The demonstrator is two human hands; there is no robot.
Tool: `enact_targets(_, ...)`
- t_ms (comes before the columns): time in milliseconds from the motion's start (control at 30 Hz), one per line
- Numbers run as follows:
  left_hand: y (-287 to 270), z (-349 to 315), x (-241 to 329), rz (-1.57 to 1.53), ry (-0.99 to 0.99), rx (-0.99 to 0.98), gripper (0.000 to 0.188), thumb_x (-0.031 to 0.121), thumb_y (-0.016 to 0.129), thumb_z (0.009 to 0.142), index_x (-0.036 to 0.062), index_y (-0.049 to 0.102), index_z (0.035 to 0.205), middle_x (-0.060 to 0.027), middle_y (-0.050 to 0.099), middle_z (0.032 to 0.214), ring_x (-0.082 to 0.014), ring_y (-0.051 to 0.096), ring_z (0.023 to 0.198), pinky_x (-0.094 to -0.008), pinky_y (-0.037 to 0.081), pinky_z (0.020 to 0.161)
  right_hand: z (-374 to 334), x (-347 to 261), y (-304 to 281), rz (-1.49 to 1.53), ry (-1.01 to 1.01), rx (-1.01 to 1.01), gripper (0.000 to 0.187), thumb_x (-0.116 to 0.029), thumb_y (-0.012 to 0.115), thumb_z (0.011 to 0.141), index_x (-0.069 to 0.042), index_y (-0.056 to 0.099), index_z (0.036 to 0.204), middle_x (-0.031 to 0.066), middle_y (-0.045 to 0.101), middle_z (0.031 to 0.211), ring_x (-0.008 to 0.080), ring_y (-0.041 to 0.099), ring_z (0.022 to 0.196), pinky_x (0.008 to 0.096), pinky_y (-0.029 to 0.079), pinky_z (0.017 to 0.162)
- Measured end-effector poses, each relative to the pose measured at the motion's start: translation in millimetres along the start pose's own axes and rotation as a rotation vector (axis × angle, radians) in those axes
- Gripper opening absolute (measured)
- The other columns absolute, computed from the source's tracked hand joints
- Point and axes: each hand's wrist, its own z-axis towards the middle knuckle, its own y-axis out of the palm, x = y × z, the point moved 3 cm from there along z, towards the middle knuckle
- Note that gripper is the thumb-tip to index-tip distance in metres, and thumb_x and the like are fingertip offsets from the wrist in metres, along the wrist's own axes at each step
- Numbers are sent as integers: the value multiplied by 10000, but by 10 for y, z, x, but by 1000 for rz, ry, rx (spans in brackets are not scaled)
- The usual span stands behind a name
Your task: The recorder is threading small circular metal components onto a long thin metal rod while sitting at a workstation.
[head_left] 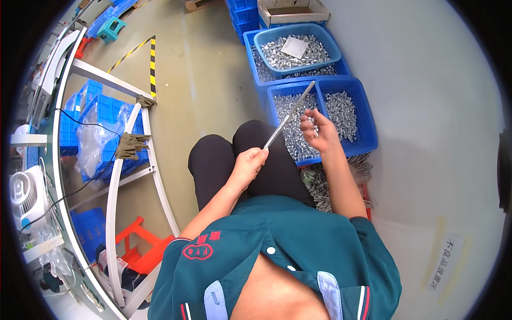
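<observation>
The left hand [248,162] is gripping a thin metal rod [289,115] in a closed fist above the lap, while the right hand [318,130], fingers curled, is pinching small parts over a blue bin [368,120].

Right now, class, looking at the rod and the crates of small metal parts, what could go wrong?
1. The left hand grips the thin metal rod only at its lower end, so it might tip or slip.
2. The right hand pinches small metal parts over the blue crate; some could drop onto the floor.
</observation>
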Motion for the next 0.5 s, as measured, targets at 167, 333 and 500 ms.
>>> enact_targets(167, -14, -1, -44, -3, -10, 3, 378, 341, 568, 889, 111, 457, 611, 81, 340, 506, -10, 263, 409, -195, 181, 364, 386, -20, -900, -47, 32, 402, 213, -188, 473, 914, 16, 511, 965, 134, 550, 847, 209, 569, 714, 249, 508, 541)
enact_targets(333, -129, -58, -132, 50, 42, 50, 354, 314, 575, 889, 92, 485, 628, 79, 365, 540, -14, 287, 461, -199, 214, 408, 315, 33, -666, -173, -34, 340, 248, -160, 439, 931, 23, 485, 1091, 120, 544, 898, 192, 561, 734, 234, 491, 548)
enact_targets(500, -166, -71, -175, 113, 84, 20, 336, 283, 572, 893, 82, 496, 636, 82, 375, 568, -13, 292, 500, -201, 227, 441, 184, -34, -515, -178, 12, 100, 249, -203, 505, 911, -4, 498, 1061, 68, 509, 828, 109, 452, 617, 185, 328, 425)
